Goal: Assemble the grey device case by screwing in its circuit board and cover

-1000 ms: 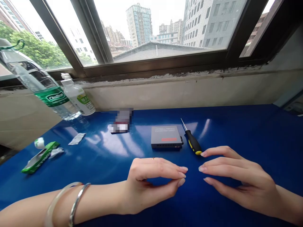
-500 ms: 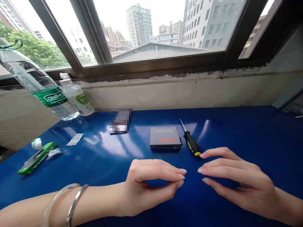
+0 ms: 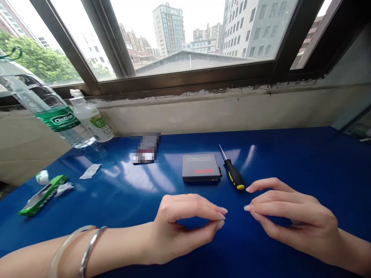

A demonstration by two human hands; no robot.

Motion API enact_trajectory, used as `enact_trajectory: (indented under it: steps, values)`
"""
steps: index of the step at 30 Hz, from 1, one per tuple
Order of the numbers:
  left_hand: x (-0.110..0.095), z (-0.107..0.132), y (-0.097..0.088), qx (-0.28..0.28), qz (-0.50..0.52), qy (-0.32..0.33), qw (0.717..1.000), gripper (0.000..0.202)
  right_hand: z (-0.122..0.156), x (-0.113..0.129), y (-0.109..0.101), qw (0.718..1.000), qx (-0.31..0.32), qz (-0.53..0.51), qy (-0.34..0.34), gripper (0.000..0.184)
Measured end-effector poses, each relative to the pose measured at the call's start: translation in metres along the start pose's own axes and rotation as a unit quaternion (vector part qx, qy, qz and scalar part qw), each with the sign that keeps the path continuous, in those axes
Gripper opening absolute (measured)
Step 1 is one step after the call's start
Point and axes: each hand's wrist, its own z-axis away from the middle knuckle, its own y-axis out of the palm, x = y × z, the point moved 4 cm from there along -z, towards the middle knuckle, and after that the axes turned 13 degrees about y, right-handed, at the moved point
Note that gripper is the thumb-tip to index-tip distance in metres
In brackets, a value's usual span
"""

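From the head view, the left hand (image 3: 185,224) sits low over the table (image 3: 304,154), loosely cupped, its fingers curving toward the thumb around a small gap and holding nothing. A ring (image 3: 186,194) shows on one finger, and two silver bangles (image 3: 91,247) circle the forearm. The right hand (image 3: 298,212) is half open and also empty, its top fingertip just beside the yellow butt of a black-and-yellow screwdriver (image 3: 233,173), whose thin shaft points away from the person. Just left of that lies a flat grey network box (image 3: 200,169) with a red label, ahead of both hands and untouched.

Farther left on the glossy blue table are a pixelated packet (image 3: 145,148), too blurred to identify, a paper slip (image 3: 90,171) and a green gum pack (image 3: 43,195). A clear water bottle (image 3: 49,108) and a smaller bottle (image 3: 89,119) stand by the flaking wall (image 3: 232,112), below a dark window frame (image 3: 185,83) looking onto high-rise buildings (image 3: 168,31).
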Motion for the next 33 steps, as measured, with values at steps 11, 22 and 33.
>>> enact_trajectory:
  steps: [11,22,33]
  values:
    - [0.005,0.001,0.005,0.097,-0.048,-0.012,0.994,0.027,0.003,0.004,0.003,0.997,0.071,0.011,-0.006,0.033]
    - [0.004,0.002,0.009,0.098,-0.005,0.015,0.995,0.025,0.006,0.026,0.007,0.982,0.168,0.078,-0.023,0.04]
    - [-0.005,0.0,0.006,0.09,0.005,0.02,0.996,0.025,0.007,0.029,0.011,0.975,0.218,0.015,0.032,0.065]
